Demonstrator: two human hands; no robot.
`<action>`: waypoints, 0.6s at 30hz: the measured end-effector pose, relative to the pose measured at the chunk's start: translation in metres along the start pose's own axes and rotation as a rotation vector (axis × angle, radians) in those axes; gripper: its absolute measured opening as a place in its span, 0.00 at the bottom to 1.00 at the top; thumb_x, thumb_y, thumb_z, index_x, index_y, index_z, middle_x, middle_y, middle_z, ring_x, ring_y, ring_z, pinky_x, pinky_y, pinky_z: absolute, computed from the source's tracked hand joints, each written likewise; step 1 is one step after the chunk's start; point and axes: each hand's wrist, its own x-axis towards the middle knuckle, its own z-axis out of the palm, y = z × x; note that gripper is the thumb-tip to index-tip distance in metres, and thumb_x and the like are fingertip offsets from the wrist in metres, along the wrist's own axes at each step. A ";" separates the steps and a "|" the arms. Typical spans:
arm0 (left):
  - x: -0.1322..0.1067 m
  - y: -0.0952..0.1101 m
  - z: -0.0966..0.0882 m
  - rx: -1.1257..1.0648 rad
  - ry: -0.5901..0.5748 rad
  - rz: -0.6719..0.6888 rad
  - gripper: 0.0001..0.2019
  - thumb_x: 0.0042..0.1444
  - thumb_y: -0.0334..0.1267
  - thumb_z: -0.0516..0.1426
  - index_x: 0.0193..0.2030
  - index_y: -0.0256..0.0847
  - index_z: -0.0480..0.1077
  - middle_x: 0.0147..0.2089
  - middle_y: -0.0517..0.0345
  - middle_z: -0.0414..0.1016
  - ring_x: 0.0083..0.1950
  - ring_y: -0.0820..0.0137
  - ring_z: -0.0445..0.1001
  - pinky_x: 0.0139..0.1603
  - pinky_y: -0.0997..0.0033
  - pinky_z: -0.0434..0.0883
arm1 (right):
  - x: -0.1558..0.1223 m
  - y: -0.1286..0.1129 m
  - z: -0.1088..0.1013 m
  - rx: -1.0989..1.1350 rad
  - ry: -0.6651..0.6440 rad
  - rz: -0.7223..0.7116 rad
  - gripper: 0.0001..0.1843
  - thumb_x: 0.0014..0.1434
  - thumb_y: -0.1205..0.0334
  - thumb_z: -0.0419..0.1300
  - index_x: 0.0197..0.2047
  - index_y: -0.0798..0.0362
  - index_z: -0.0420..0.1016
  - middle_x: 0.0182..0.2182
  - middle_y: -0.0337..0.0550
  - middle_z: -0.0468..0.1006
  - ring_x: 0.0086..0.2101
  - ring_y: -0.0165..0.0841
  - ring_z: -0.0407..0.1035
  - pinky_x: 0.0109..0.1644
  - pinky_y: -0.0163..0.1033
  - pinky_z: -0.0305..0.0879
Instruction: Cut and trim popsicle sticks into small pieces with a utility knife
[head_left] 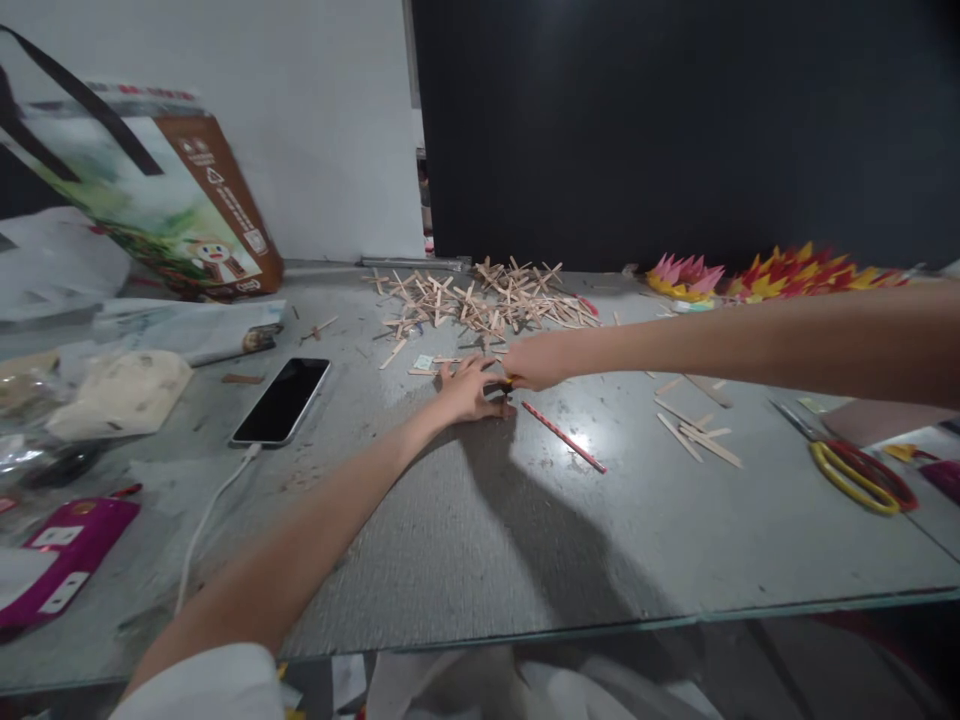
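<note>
Left hand, right hand: fingers bent, hold indeterminable. Red stick: 4 o'clock from hands. Bag, 10 o'clock: small print illegible.

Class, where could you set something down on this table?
Mostly bare: the table in front of the loose sticks, between the red rod and the scissors. Crowded: the back, under the stick pile, and the far left, with packages.

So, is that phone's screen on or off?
Off, it seems: the phone's screen is plain black, though a white cable is attached.
</note>
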 end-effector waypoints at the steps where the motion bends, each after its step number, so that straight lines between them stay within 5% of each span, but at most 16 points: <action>1: 0.000 -0.001 0.001 -0.003 0.001 0.000 0.32 0.48 0.62 0.72 0.60 0.59 0.81 0.79 0.53 0.61 0.80 0.38 0.51 0.76 0.26 0.41 | 0.004 -0.003 -0.004 0.016 -0.020 0.022 0.11 0.67 0.66 0.59 0.43 0.61 0.83 0.31 0.52 0.81 0.31 0.38 0.73 0.37 0.41 0.63; 5: 0.003 -0.003 0.004 -0.019 0.006 0.007 0.30 0.48 0.61 0.72 0.59 0.61 0.81 0.79 0.56 0.60 0.80 0.39 0.52 0.76 0.24 0.39 | 0.014 -0.008 -0.015 0.040 -0.114 0.105 0.11 0.66 0.67 0.58 0.38 0.62 0.82 0.23 0.48 0.77 0.25 0.36 0.70 0.32 0.40 0.62; 8: 0.004 -0.004 0.006 -0.033 0.014 0.003 0.30 0.47 0.61 0.72 0.57 0.60 0.81 0.79 0.56 0.60 0.80 0.38 0.51 0.76 0.24 0.40 | 0.015 -0.005 -0.016 0.031 -0.101 0.088 0.10 0.66 0.66 0.59 0.42 0.61 0.82 0.27 0.48 0.79 0.28 0.36 0.71 0.33 0.40 0.62; 15: 0.003 -0.003 0.004 -0.037 0.003 0.006 0.35 0.48 0.61 0.72 0.64 0.62 0.77 0.79 0.57 0.60 0.80 0.37 0.50 0.76 0.24 0.40 | 0.012 0.005 -0.012 -0.244 0.018 -0.214 0.25 0.59 0.75 0.64 0.59 0.51 0.78 0.41 0.48 0.82 0.39 0.41 0.73 0.43 0.44 0.61; 18: 0.002 -0.003 0.002 -0.024 -0.009 0.009 0.35 0.49 0.61 0.71 0.65 0.61 0.76 0.80 0.57 0.58 0.80 0.35 0.50 0.75 0.21 0.39 | 0.013 0.003 -0.014 -0.224 0.012 -0.197 0.23 0.60 0.73 0.64 0.58 0.52 0.79 0.40 0.48 0.82 0.38 0.42 0.72 0.43 0.45 0.61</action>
